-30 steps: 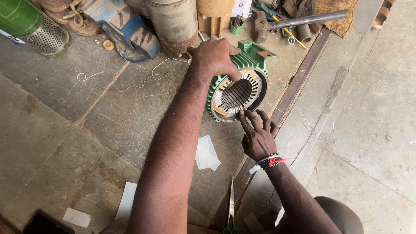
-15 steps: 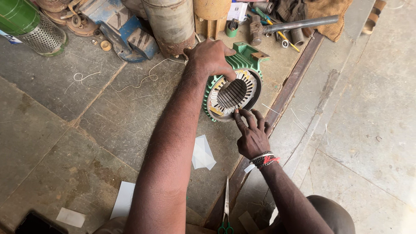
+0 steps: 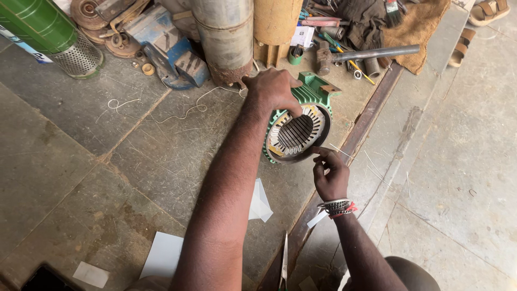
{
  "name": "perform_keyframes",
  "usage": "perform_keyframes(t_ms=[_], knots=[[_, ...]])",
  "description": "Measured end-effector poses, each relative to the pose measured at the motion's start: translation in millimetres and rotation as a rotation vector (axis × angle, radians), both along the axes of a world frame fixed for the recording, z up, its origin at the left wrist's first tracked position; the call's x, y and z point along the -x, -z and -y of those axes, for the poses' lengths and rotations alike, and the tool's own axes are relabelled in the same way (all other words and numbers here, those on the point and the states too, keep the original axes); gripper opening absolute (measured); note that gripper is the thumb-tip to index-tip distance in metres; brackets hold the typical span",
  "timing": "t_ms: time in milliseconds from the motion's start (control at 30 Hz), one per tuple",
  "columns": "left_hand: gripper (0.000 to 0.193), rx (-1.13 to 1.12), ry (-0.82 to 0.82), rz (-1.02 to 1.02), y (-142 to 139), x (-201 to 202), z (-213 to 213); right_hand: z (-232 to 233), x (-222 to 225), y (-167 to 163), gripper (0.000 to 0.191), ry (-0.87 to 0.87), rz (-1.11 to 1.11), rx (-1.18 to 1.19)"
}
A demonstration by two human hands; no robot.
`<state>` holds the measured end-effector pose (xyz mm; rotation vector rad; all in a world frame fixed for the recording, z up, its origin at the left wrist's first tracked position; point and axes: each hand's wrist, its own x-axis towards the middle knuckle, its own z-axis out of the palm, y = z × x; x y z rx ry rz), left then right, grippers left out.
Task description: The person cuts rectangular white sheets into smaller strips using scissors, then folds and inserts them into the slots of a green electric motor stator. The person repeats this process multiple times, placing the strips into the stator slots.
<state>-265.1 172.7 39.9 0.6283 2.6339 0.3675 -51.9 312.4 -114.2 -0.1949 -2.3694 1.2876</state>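
Observation:
A green motor stator housing (image 3: 314,90) lies on its side on the stone floor, its slotted steel core facing me. My left hand (image 3: 272,89) grips its top rim, thumb side over the core's edge. My right hand (image 3: 329,175), with bangles at the wrist, reaches the lower rim of the core; its fingertips pinch something small at the slots, too small to make out. A white slip of paper (image 3: 316,218) shows just below that wrist.
White paper sheets (image 3: 260,202) and scissors (image 3: 283,263) lie near my arms. A rusty metal rail (image 3: 371,116) runs diagonally beside the stator. Behind stand a rusted cylinder (image 3: 226,37), a blue metal part (image 3: 172,51), a green pump with mesh (image 3: 51,35), a hammer (image 3: 366,54) and loose tools.
The view has shifted a little. My right hand has turned from spread fingers at the core's lower rim to a pinch there. My left hand stays on the top rim.

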Motion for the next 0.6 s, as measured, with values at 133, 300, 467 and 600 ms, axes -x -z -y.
perform_keyframes(t_ms=[133,300,467,600], knots=[[0.092,-0.006,-0.005,-0.01,7,4,-3,-1,44,-15,0.037,-0.249,-0.039,-0.442],[0.092,-0.062,0.024,-0.021,16,9,-6,13,141,-6,0.021,-0.443,0.663,-1.08],[0.093,-0.071,0.026,-0.028,7,2,-3,16,162,4,0.023,-0.566,0.749,-1.182],[0.089,-0.027,0.029,-0.012,-8,-5,1,24,159,-1,0.023,-0.607,0.8,-1.243]])
